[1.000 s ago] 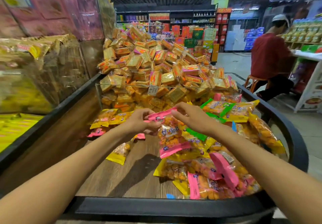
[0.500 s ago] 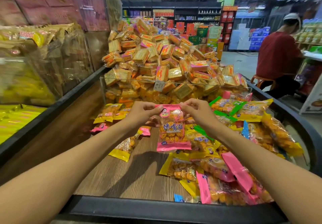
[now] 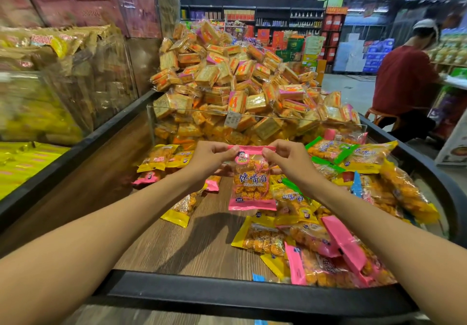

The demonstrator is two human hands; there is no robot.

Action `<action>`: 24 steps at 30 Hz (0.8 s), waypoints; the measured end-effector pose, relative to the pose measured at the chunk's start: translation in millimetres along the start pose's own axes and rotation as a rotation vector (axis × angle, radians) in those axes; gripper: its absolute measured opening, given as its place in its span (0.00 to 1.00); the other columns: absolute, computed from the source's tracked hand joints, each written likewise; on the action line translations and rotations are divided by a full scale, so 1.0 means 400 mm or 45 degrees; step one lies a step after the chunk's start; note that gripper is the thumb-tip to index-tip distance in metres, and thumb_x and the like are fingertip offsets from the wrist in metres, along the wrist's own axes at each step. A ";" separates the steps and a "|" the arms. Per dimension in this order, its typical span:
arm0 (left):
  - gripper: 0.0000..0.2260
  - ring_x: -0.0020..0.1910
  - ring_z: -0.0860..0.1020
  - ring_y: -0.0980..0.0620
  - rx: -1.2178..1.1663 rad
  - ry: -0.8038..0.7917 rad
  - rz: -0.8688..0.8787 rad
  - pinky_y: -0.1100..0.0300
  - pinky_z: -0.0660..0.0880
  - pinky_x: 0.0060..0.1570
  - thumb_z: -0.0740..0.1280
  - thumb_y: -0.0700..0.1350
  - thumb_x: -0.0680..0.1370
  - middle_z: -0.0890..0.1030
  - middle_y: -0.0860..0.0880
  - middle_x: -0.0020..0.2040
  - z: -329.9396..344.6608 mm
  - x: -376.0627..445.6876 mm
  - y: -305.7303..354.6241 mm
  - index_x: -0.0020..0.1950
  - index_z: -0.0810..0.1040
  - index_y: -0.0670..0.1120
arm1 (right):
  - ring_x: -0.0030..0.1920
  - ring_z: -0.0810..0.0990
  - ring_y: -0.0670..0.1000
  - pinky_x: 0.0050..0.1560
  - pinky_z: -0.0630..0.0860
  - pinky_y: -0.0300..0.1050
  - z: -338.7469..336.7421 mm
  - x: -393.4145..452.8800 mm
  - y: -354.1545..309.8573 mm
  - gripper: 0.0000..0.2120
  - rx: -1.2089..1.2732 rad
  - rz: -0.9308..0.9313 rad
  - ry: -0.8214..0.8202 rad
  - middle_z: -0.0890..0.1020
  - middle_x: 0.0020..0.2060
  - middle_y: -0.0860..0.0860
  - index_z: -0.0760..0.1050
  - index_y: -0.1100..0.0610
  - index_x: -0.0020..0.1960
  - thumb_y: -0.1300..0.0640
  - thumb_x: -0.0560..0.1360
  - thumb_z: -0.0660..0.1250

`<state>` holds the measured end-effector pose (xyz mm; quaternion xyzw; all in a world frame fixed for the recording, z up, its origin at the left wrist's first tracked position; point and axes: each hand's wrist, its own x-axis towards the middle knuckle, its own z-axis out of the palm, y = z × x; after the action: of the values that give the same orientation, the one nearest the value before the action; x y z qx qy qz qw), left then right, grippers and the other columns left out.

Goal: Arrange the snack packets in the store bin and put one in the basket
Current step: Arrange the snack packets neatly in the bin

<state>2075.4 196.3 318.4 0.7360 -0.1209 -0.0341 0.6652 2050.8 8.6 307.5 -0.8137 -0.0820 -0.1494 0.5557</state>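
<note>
Pink snack packet hanging upright above the store bin centre, top seal pinched at its left corner by left hand, at its right corner by right hand, loose packets heaped along the bin's right edge

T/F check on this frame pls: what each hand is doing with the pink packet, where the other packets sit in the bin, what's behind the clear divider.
1. Both hands pinch the top edge of the pink packet. True: the left hand and the right hand each hold an upper corner.
2. The pink packet lies flat on the bin floor. False: it hangs upright, above the wooden bin floor.
3. Most loose packets lie on the bin's right side. True.
4. The clear divider has nothing behind it. False: a tall heap of cracker packs rises behind it.
5. The left hand is empty. False: it pinches the packet.
</note>
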 end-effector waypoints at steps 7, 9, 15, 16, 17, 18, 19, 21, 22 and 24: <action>0.09 0.37 0.82 0.50 0.013 -0.037 0.001 0.60 0.81 0.36 0.65 0.46 0.79 0.83 0.45 0.44 0.003 0.004 -0.004 0.51 0.81 0.42 | 0.35 0.79 0.45 0.35 0.76 0.40 0.000 0.001 0.006 0.08 0.006 -0.021 0.105 0.80 0.33 0.50 0.77 0.54 0.39 0.59 0.78 0.66; 0.10 0.37 0.82 0.51 0.014 -0.045 0.006 0.61 0.81 0.36 0.65 0.46 0.79 0.83 0.45 0.44 0.000 0.006 -0.005 0.51 0.81 0.40 | 0.36 0.79 0.46 0.36 0.78 0.42 0.001 0.002 0.008 0.07 0.018 -0.025 0.103 0.80 0.34 0.51 0.78 0.55 0.40 0.59 0.78 0.66; 0.08 0.37 0.81 0.56 -0.014 -0.076 0.015 0.65 0.78 0.37 0.67 0.47 0.77 0.82 0.47 0.42 0.001 0.013 -0.009 0.48 0.81 0.42 | 0.36 0.80 0.45 0.33 0.77 0.36 0.001 0.005 -0.001 0.07 0.143 -0.016 0.134 0.81 0.36 0.54 0.77 0.56 0.41 0.60 0.78 0.65; 0.09 0.37 0.81 0.56 -0.008 -0.082 0.015 0.65 0.79 0.38 0.66 0.47 0.77 0.82 0.48 0.41 0.003 0.014 -0.010 0.47 0.81 0.43 | 0.37 0.80 0.46 0.34 0.77 0.37 0.001 0.006 -0.001 0.07 0.146 -0.016 0.135 0.81 0.37 0.54 0.77 0.55 0.41 0.60 0.78 0.65; 0.09 0.37 0.80 0.56 0.002 -0.090 0.001 0.65 0.79 0.39 0.66 0.48 0.77 0.81 0.48 0.40 0.004 0.012 -0.008 0.46 0.81 0.44 | 0.38 0.81 0.47 0.35 0.78 0.38 0.002 0.007 -0.001 0.07 0.146 -0.016 0.138 0.82 0.37 0.54 0.77 0.55 0.41 0.59 0.78 0.66; 0.10 0.38 0.78 0.55 0.023 -0.108 -0.020 0.64 0.78 0.39 0.66 0.50 0.77 0.81 0.49 0.40 0.002 0.013 -0.009 0.46 0.82 0.44 | 0.39 0.81 0.48 0.36 0.79 0.40 0.003 0.008 -0.002 0.07 0.155 -0.014 0.147 0.82 0.38 0.54 0.77 0.54 0.41 0.59 0.78 0.65; 0.11 0.39 0.77 0.54 0.056 -0.148 -0.048 0.64 0.77 0.39 0.67 0.52 0.76 0.80 0.50 0.40 0.001 0.012 -0.006 0.48 0.82 0.45 | 0.39 0.81 0.48 0.37 0.79 0.41 0.003 0.008 -0.003 0.07 0.174 -0.009 0.164 0.82 0.38 0.54 0.77 0.54 0.41 0.59 0.78 0.65; 0.16 0.37 0.74 0.54 0.159 -0.293 -0.114 0.64 0.73 0.35 0.70 0.52 0.72 0.77 0.52 0.38 -0.006 0.009 -0.003 0.54 0.80 0.44 | 0.38 0.81 0.46 0.36 0.79 0.41 -0.001 0.011 -0.009 0.07 0.212 -0.011 0.216 0.81 0.37 0.53 0.77 0.55 0.41 0.59 0.78 0.65; 0.16 0.36 0.74 0.57 0.222 -0.383 -0.138 0.65 0.71 0.33 0.72 0.50 0.72 0.77 0.53 0.36 -0.007 0.004 -0.003 0.56 0.79 0.43 | 0.37 0.80 0.45 0.35 0.79 0.40 -0.003 0.011 -0.013 0.07 0.217 -0.017 0.242 0.81 0.36 0.52 0.77 0.56 0.42 0.59 0.79 0.65; 0.17 0.38 0.78 0.59 0.326 -0.502 -0.155 0.67 0.74 0.34 0.74 0.41 0.70 0.81 0.53 0.41 -0.006 -0.003 -0.006 0.58 0.77 0.42 | 0.35 0.79 0.43 0.33 0.77 0.37 -0.009 0.011 -0.014 0.07 0.204 -0.027 0.278 0.80 0.34 0.50 0.77 0.57 0.43 0.59 0.79 0.65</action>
<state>2075.2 199.1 316.1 0.7995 -0.2071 -0.2016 0.5266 2052.9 7.2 315.1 -0.7447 -0.0414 -0.2359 0.6229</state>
